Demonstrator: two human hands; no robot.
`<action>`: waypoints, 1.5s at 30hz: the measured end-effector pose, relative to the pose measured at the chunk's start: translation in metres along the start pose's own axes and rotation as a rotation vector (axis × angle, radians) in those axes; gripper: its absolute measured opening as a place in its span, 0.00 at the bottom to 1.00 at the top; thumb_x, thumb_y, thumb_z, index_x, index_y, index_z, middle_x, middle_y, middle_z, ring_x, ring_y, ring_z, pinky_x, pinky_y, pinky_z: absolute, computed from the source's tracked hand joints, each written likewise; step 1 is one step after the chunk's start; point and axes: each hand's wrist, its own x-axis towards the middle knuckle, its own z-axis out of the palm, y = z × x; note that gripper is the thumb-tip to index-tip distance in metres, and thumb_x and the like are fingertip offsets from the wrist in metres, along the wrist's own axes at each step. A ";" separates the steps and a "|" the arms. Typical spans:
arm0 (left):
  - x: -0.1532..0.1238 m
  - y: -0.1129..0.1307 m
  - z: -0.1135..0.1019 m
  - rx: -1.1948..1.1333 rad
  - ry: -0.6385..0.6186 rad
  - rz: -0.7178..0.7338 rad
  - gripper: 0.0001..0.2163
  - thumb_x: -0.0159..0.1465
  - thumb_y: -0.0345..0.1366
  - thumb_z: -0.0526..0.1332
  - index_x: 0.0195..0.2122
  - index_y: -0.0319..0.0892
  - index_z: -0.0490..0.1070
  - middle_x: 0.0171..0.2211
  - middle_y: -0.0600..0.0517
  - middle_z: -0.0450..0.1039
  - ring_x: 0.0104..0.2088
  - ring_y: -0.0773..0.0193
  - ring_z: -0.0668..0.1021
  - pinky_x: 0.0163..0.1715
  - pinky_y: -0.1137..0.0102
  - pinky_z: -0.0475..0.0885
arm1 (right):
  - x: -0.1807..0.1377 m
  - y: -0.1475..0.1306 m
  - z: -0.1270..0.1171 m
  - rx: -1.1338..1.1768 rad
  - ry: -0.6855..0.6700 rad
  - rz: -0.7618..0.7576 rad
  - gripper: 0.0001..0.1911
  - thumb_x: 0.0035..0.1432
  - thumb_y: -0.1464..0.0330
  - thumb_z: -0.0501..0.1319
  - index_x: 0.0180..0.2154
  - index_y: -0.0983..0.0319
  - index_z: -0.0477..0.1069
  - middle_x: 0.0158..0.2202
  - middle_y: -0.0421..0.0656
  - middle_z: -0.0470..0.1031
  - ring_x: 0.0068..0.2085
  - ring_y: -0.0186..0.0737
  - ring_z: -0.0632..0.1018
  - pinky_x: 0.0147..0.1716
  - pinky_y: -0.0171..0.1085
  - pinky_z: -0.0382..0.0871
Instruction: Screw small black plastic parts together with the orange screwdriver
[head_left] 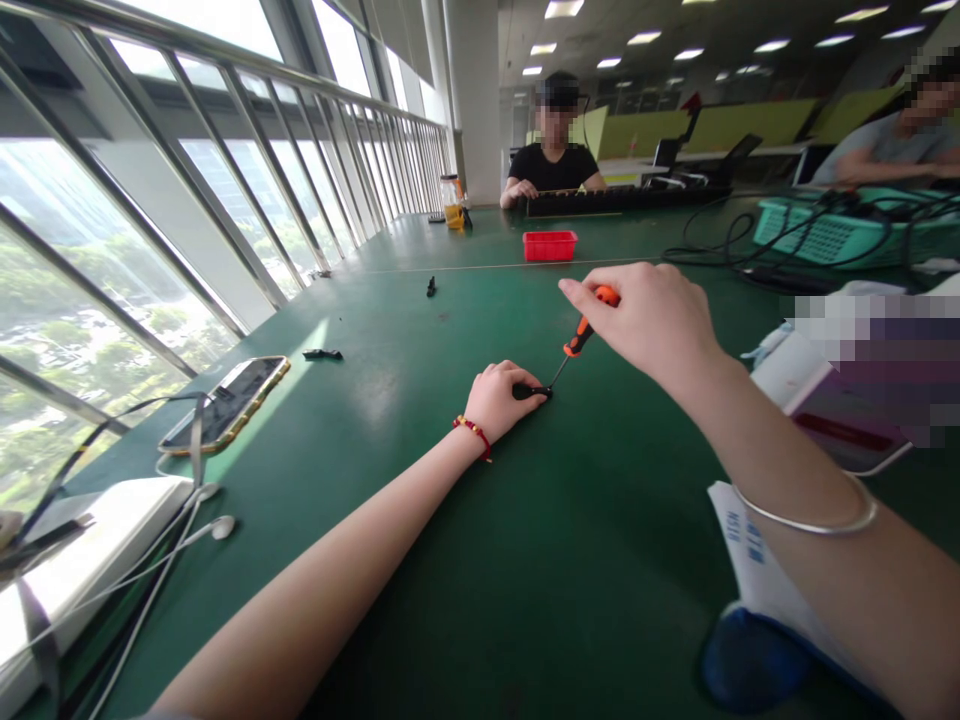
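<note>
My left hand (501, 402) rests on the green table, its fingers closed on a small black part (531, 391) pressed to the tabletop. Most of that part is covered by the fingers, so its exact kind does not show. In my right hand (654, 318) is an orange and black screwdriver (579, 338), gripped by the top of its handle and tilted. Its thin shaft slopes down to the left, and the tip meets the right end of the black part.
A phone (229, 402) and a small black piece (322, 354) lie left; another black piece (430, 287) sits farther back. Beyond are a red tray (550, 247) and a teal basket (817, 232) with cables. White earphones (222, 527) lie front left. A person (555, 160) sits opposite.
</note>
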 end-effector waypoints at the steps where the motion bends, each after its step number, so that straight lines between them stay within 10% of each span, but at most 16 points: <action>1: 0.000 0.000 0.000 0.001 0.000 -0.001 0.07 0.56 0.40 0.63 0.33 0.46 0.77 0.38 0.53 0.74 0.40 0.59 0.73 0.45 0.63 0.68 | 0.000 0.000 0.000 -0.002 0.001 -0.010 0.20 0.59 0.56 0.48 0.28 0.58 0.73 0.22 0.43 0.71 0.26 0.41 0.70 0.24 0.36 0.53; 6: 0.000 0.000 0.000 0.006 -0.001 0.001 0.08 0.56 0.41 0.63 0.33 0.46 0.77 0.38 0.52 0.74 0.40 0.59 0.73 0.45 0.63 0.68 | 0.002 0.000 0.004 0.036 0.023 -0.016 0.15 0.54 0.63 0.54 0.43 0.58 0.68 0.29 0.43 0.73 0.26 0.40 0.70 0.23 0.35 0.53; 13: 0.000 0.000 0.000 0.003 -0.003 -0.002 0.08 0.56 0.41 0.62 0.34 0.46 0.77 0.38 0.53 0.74 0.41 0.59 0.72 0.45 0.63 0.68 | 0.002 0.002 -0.001 0.041 -0.007 0.009 0.22 0.58 0.53 0.48 0.23 0.58 0.69 0.20 0.44 0.69 0.25 0.41 0.69 0.23 0.37 0.53; 19: 0.000 0.000 0.000 0.005 0.000 0.001 0.07 0.56 0.41 0.63 0.33 0.46 0.77 0.38 0.52 0.74 0.40 0.59 0.73 0.45 0.63 0.68 | 0.001 0.000 0.001 0.103 0.006 -0.038 0.12 0.56 0.62 0.52 0.38 0.58 0.70 0.28 0.43 0.73 0.26 0.40 0.70 0.23 0.36 0.54; 26: 0.000 0.000 -0.001 0.008 -0.002 0.002 0.07 0.56 0.40 0.63 0.34 0.46 0.77 0.38 0.52 0.74 0.40 0.59 0.72 0.46 0.63 0.68 | 0.000 -0.002 0.000 0.015 -0.002 0.017 0.20 0.57 0.53 0.50 0.23 0.59 0.67 0.20 0.43 0.68 0.26 0.41 0.69 0.24 0.36 0.52; 33: 0.000 0.000 0.000 0.011 -0.003 0.005 0.08 0.56 0.41 0.62 0.34 0.46 0.77 0.38 0.52 0.74 0.40 0.59 0.72 0.46 0.63 0.67 | 0.001 -0.001 0.004 0.061 0.012 -0.026 0.12 0.52 0.63 0.55 0.39 0.58 0.68 0.28 0.43 0.73 0.26 0.40 0.69 0.23 0.35 0.52; 40: 0.000 0.001 -0.001 0.007 -0.005 -0.005 0.07 0.56 0.40 0.63 0.33 0.46 0.77 0.38 0.52 0.74 0.40 0.59 0.72 0.45 0.63 0.68 | 0.001 0.000 0.003 0.050 0.000 -0.012 0.19 0.57 0.54 0.49 0.25 0.58 0.67 0.20 0.42 0.68 0.25 0.41 0.69 0.23 0.36 0.51; 45: 0.000 0.001 -0.001 0.009 -0.003 0.002 0.08 0.56 0.41 0.63 0.33 0.46 0.77 0.38 0.52 0.74 0.40 0.59 0.73 0.45 0.63 0.68 | 0.001 -0.001 0.004 0.094 -0.008 -0.029 0.11 0.55 0.63 0.52 0.36 0.58 0.69 0.27 0.43 0.73 0.26 0.41 0.69 0.23 0.36 0.53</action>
